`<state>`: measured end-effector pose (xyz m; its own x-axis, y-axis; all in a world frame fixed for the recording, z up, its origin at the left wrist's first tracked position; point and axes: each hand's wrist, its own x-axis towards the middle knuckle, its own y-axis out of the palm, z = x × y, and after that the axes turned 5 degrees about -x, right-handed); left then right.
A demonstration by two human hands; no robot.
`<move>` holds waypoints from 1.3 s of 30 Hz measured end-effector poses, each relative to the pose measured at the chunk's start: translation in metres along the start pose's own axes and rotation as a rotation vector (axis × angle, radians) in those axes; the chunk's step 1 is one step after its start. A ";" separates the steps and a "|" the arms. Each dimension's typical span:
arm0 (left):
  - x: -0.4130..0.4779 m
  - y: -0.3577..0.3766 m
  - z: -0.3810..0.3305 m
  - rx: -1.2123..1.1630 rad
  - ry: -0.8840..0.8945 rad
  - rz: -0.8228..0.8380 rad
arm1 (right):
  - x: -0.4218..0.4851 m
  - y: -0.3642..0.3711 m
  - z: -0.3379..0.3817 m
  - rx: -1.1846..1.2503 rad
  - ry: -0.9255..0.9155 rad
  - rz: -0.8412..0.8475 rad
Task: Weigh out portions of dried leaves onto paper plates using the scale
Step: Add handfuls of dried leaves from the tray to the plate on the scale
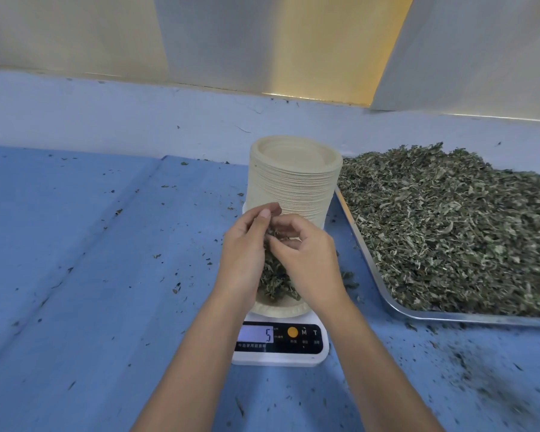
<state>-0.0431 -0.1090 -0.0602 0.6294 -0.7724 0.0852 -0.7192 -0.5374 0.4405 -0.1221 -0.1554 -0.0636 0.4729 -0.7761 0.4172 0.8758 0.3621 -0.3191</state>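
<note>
Fingers (264, 215) of the left hand (243, 254) and right hand (306, 257) are curled together, pinching a clump of dried leaves (276, 236) between them. Directly below, a leaf pile (278, 282) lies on a paper plate (278, 309) seated on the scale (281, 355); its display reads 5. A stack of paper plates (290, 188) stands just behind the scale, toward the back edge of the counter (106, 275). A metal tray (449, 318) heaped with loose leaves (449, 229) sits at the counter's right edge.
</note>
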 end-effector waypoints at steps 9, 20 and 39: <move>0.004 -0.005 -0.002 0.015 0.020 -0.116 | 0.004 -0.012 -0.003 -0.017 0.002 -0.119; 0.007 -0.008 -0.007 -0.082 0.069 -0.162 | 0.005 -0.020 -0.007 -0.250 0.048 -0.039; 0.000 0.001 -0.001 0.020 0.080 -0.041 | -0.002 -0.001 0.008 0.038 0.007 0.130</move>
<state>-0.0437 -0.1093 -0.0589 0.6789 -0.7210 0.1387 -0.6979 -0.5751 0.4268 -0.1231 -0.1500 -0.0576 0.5823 -0.7246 0.3686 0.8101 0.4792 -0.3378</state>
